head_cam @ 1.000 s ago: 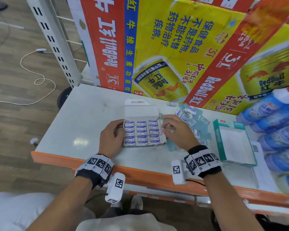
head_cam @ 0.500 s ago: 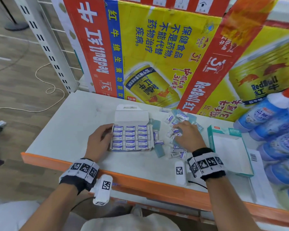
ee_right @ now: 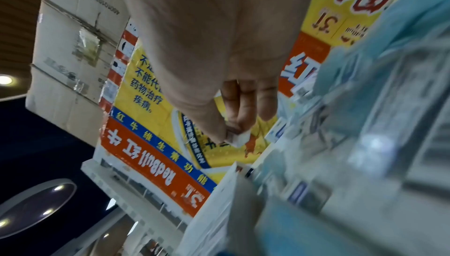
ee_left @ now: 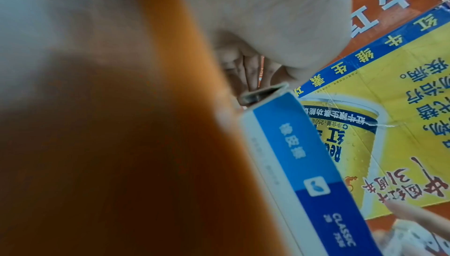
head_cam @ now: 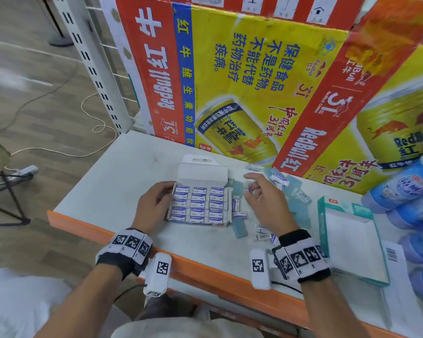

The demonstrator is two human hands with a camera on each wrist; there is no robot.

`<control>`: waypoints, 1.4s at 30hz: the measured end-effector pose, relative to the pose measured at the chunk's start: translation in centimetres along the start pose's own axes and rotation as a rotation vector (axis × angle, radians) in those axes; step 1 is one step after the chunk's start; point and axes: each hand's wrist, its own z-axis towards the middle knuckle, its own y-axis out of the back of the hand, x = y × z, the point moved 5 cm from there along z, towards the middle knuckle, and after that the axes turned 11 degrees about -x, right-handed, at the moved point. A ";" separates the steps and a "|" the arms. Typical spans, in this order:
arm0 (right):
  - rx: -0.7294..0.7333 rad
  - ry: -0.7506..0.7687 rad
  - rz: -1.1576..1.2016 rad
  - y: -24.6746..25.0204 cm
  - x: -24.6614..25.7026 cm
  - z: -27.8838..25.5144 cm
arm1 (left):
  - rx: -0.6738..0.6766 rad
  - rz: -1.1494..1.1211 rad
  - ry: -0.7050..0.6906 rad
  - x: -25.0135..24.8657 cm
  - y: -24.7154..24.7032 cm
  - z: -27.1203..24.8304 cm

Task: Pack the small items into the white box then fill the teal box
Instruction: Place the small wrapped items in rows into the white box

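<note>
The white box (head_cam: 202,174) lies open on the table, its lid flap folded back, with rows of small blue-and-white erasers (head_cam: 198,203) packed inside. My left hand (head_cam: 156,201) grips the box's left side; its blue-and-white wall (ee_left: 304,164) fills the left wrist view. My right hand (head_cam: 252,186) hovers just right of the box and pinches one small white eraser (ee_right: 239,139) between thumb and fingers. More loose erasers (head_cam: 280,180) and pale blue pieces (head_cam: 239,228) lie scattered beneath and behind it. The teal box (head_cam: 324,223) sits open and empty at the right.
Red Bull cartons (head_cam: 242,81) stand upright along the table's back. Blue bottles (head_cam: 401,189) lie stacked at the far right. A barcoded white sheet (head_cam: 393,262) lies beside the teal box. The orange table edge (head_cam: 205,269) runs along the front.
My right hand left the white box, dipped into the loose pile on the right, and has lifted up with a small eraser. My left hand stayed on the box.
</note>
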 end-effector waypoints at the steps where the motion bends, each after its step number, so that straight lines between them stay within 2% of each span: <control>1: 0.022 0.022 0.017 -0.7 0.7 -0.2 | 0.004 0.002 0.006 0.0 0.0 0.0; 6: 0.079 0.028 0.122 -4.4 3.2 -1.7 | 0.014 -0.045 0.087 0.0 0.1 -0.6; 11: 0.176 0.020 0.168 -8.1 4.7 -2.6 | 0.002 -0.045 0.103 -0.2 0.3 -0.6; 14: 0.203 0.093 0.183 -9.4 5.8 -3.2 | 0.004 -0.012 0.080 0.0 0.3 -0.6; 19: 0.226 0.158 0.195 -10.1 6.5 -3.1 | -0.017 0.027 0.063 0.0 0.4 -0.4; 23: 0.194 0.203 0.089 -10.2 6.2 -3.0 | -0.023 0.021 0.056 0.1 0.3 -0.3; 37: 0.224 0.127 0.007 -11.3 5.1 -3.0 | -0.028 0.045 0.046 -0.5 0.3 -0.5; 42: 0.243 0.104 0.150 -10.4 5.3 -3.1 | -0.034 0.024 0.067 -0.5 0.4 -0.6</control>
